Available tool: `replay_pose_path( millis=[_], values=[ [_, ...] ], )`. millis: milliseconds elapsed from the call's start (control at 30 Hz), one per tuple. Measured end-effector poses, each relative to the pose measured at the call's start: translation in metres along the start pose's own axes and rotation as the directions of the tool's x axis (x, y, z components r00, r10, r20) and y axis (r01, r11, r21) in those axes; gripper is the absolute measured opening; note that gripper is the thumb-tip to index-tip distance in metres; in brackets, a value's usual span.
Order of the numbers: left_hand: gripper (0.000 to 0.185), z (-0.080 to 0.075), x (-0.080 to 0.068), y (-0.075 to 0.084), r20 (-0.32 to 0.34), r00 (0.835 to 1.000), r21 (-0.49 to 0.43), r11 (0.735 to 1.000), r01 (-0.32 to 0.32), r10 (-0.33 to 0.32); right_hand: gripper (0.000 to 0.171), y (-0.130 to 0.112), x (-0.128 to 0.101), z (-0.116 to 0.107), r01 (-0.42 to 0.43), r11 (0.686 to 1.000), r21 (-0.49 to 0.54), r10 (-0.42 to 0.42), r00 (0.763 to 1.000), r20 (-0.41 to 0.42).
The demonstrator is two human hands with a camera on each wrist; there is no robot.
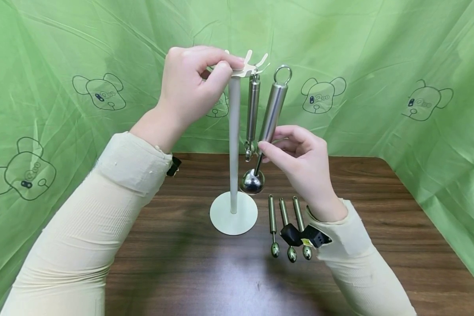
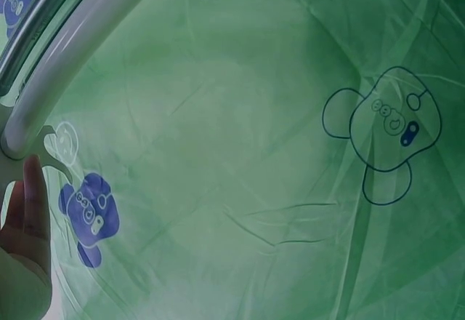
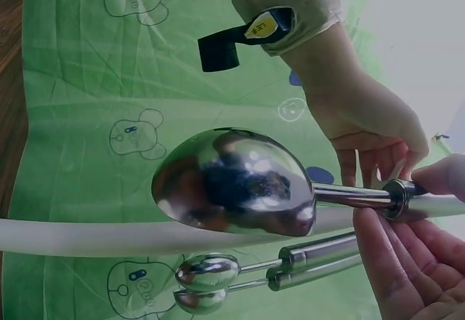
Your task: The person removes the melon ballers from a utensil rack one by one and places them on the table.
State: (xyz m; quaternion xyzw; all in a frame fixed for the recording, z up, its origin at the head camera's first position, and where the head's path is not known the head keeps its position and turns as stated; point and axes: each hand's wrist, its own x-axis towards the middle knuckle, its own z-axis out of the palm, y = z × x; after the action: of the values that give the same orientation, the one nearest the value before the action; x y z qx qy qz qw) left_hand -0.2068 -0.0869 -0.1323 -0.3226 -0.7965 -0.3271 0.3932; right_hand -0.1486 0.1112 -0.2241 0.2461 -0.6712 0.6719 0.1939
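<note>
The left hand (image 1: 189,87) curls its fingers and thumb around the forked top of the white metal stand with a round base (image 1: 234,145), pinching it at the hook crown. The right hand (image 1: 300,162) pinches the lower end of the steel handle of the round-bowled steel scoop (image 1: 271,114) between thumb and fingertips, the other fingers loosely bent; the scoop hangs upright just right of the pole, its ring near the hooks. A slimmer steel utensil (image 1: 253,114) hangs from a hook beside it. Three small steel spoon-tipped tools (image 1: 286,228) lie on the dark wooden table (image 1: 399,245), near right of the base.
</note>
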Motion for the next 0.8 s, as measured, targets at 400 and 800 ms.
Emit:
replay_pose_path(
  millis=[400, 800],
  values=[
    [0.035, 0.000, -0.002, 0.000, -0.040, 0.997, -0.063, 0.996, -0.066, 0.064, 0.018, 0.009, -0.018, -0.009, -0.071, 0.997, 0.029, 0.072, 0.997, -0.021],
    [0.035, 0.002, -0.002, -0.002, -0.054, 0.996, -0.065, 0.995, -0.079, 0.075, 0.017, 0.017, -0.036, -0.014, -0.103, 0.993, 0.054, 0.106, 0.993, -0.049]
  ],
)
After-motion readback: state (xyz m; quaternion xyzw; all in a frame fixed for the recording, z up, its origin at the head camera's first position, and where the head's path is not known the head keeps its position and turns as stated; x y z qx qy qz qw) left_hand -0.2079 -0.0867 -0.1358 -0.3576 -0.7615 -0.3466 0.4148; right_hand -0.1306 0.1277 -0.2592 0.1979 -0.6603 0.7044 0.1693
